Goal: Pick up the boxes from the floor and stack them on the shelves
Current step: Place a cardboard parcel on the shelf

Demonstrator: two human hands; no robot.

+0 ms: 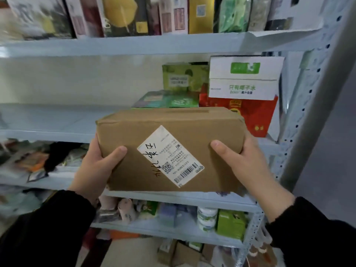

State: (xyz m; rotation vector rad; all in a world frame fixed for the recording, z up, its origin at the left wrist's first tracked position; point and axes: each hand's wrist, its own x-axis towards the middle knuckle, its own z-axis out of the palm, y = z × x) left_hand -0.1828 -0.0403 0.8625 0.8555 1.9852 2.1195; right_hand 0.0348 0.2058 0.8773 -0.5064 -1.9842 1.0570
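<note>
A brown cardboard box (146, 132) with a white shipping label is held in the air in front of the pale blue shelves (57, 120). My left hand (96, 166) grips its left end, thumb on the near face. My right hand (242, 160) grips its right end, thumb likewise on the near face. The box sits level with the middle shelf, whose left part is bare. Fingers of both hands are hidden behind the box.
On the middle shelf's right stand a white box (244, 78) on a red box (256, 114), plus green boxes (177, 78). The top shelf is packed with upright boxes (119, 14). Lower shelves hold bags and small packages. A metal upright (316, 93) rises at right.
</note>
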